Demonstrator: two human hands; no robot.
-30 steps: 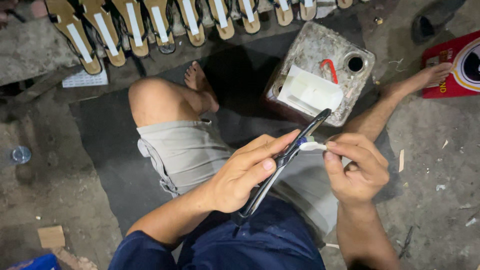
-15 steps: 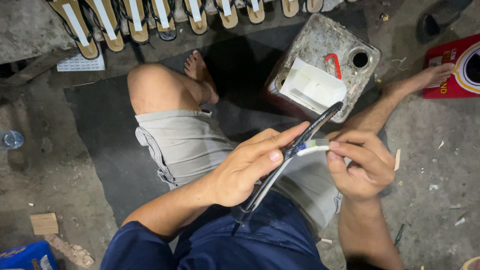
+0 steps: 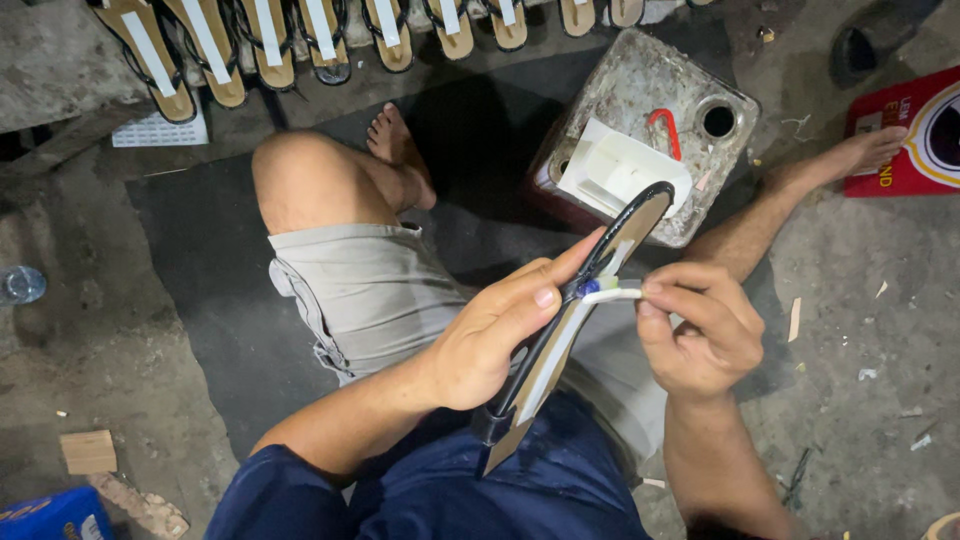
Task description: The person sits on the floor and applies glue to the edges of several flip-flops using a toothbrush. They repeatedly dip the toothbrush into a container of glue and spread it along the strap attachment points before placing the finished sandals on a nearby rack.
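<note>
My left hand [image 3: 490, 345] grips the sandal sole [image 3: 575, 320], long axis running lower-left to upper-right, toe up. My right hand [image 3: 700, 335] pinches a white strip [image 3: 612, 294] against it.

The left hand [image 3: 490, 340] covers the middle of the sandal sole [image 3: 560, 340]. The row of sandals [image 3: 300, 40] is cut off by the top edge.
</note>
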